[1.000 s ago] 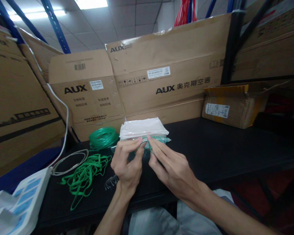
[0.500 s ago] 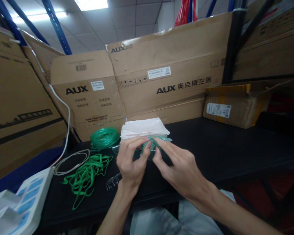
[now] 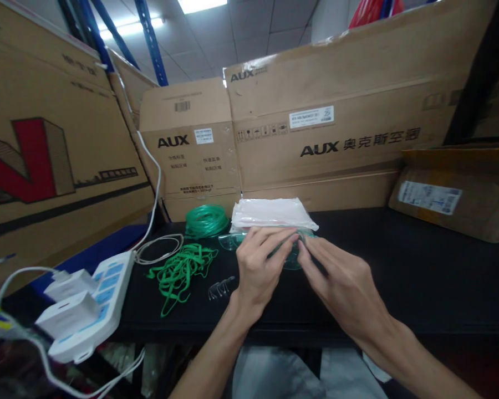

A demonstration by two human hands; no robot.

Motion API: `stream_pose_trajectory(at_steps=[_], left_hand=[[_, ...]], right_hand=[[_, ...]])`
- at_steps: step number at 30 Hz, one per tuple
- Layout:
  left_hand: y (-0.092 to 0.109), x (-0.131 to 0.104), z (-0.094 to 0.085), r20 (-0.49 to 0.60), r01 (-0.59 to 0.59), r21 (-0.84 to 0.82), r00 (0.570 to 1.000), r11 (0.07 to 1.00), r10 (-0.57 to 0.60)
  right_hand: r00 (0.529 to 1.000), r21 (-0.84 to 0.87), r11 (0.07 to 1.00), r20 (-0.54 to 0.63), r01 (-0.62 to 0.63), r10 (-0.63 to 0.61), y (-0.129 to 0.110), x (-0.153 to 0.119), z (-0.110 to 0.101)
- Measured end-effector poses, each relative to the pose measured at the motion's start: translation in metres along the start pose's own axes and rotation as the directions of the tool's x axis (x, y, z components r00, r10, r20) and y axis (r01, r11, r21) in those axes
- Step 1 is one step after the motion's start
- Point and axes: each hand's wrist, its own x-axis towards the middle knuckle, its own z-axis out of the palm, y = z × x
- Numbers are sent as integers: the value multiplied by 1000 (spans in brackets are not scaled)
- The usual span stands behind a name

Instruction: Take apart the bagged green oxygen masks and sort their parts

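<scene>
My left hand (image 3: 261,269) and my right hand (image 3: 344,277) meet over the black table, thumbs and fingertips pinched together. Between them is a clear greenish plastic piece (image 3: 291,261), mostly hidden by the fingers, so its exact kind does not show. Just behind the hands lies a stack of white sheets in clear plastic (image 3: 270,213). A curved clear plastic piece (image 3: 228,240) pokes out left of my left hand. Farther left are a coil of green tubing (image 3: 207,220), a tangle of flat green elastic cord (image 3: 183,269) and several small clear bent pieces (image 3: 221,289).
A white power strip (image 3: 103,299) with two plugged-in chargers sits at the left edge, its cables hanging down. A thin pale cable loop (image 3: 160,249) lies beside it. Tall cardboard panels (image 3: 274,166) wall the back; a carton (image 3: 474,216) stands at the right.
The camera view has swung left, bringing the power strip into fuller view. Both hands stay together; the green strip that arched up between the fingertips is now mostly covered by them.
</scene>
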Motion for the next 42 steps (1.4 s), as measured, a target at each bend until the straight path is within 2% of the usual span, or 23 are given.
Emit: stream_pose_trajectory(at_steps=[5,9,11,13,15,16,18,20,23,25,26,29,31,32,34,36,39,42], left_hand=[[-2,1,-2,14,19,-19,1000,1000,-19],[-5,0,0,39,28,-10,999,1000,-28],[-6,-2,3,41,57,-5,998,998,-57],[-7,-2,5,79,93,4,993,996,-93],[-8,2,0,204,128,39,970,991,-133],[-9,5,-6,287,145,76,944,987,-161],[-11,15,-25,445,182,201,859,963,-255],[-13,26,-52,504,218,376,767,900,-397],[-22,38,-96,423,255,684,625,683,-657],[-31,40,-121,330,272,806,531,526,-781],[-37,38,-131,313,285,829,476,481,-822],[-54,31,-149,307,331,852,313,406,-899],[-64,26,-154,332,341,850,245,402,-911],[-67,24,-155,349,343,844,231,412,-908],[-71,23,-156,374,343,830,243,440,-895],[-72,24,-156,360,332,830,293,448,-885],[-70,28,-155,232,314,864,448,395,-864],[-69,32,-152,55,363,872,595,329,-802]], right_hand=[[995,-16,995,18,98,-98,8,-3,1],[992,0,992,31,124,-124,14,-5,5],[995,18,995,18,96,-97,15,-5,7],[1000,45,999,9,16,-16,15,-4,9],[994,85,991,50,-103,99,17,-1,8],[982,104,980,98,-170,160,18,0,7],[937,120,944,212,-306,277,23,2,5],[884,119,904,292,-411,364,30,3,3],[847,149,866,342,-477,407,40,1,3],[830,185,841,367,-508,421,45,-2,6],[818,204,823,379,-530,433,46,-3,8],[767,286,735,434,-615,473,50,-6,13],[727,348,654,478,-672,493,54,-8,17],[706,377,608,497,-699,504,56,-9,19],[672,425,523,524,-739,524,60,-12,23],[649,457,460,543,-761,533,63,-15,27],[638,481,419,550,-770,539,65,-17,30],[636,496,401,562,-770,529,62,-17,30]])
